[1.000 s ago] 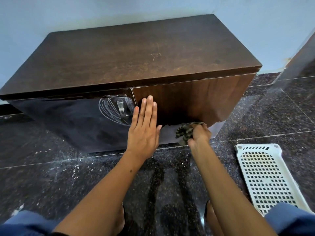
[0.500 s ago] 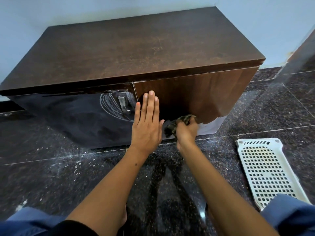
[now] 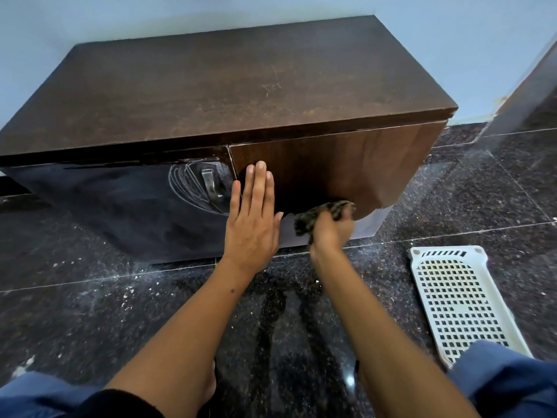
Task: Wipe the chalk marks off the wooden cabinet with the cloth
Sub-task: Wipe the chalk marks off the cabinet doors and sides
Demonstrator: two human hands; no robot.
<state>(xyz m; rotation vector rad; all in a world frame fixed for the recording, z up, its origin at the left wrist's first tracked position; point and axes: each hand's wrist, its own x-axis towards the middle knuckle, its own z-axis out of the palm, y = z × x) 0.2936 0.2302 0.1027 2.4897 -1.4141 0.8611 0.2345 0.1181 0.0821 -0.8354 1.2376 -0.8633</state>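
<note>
Right hand (image 3: pixel 330 233) wiping low on wooden cabinet (image 3: pixel 229 86) front, left hand (image 3: pixel 251 224) flat on door.

White perforated basket (image 3: pixel 461 303) on the floor right of the right-hand fingers, nothing visible in it. Right fingers curled tight round a dark patterned cloth (image 3: pixel 319 214), pressed to the right door's lower edge. Left fingers straight, together, flat on the door seam just left of the cloth. Chalk marks (image 3: pixel 190 185) circle the metal handle (image 3: pixel 211 184) on the left door, just left of the left fingers. Dark speckled stone floor (image 3: pixel 90 312) dusted with white bits, pale blue wall (image 3: pixel 150 13) behind. 2 blue-clad knees at bottom corners.
</note>
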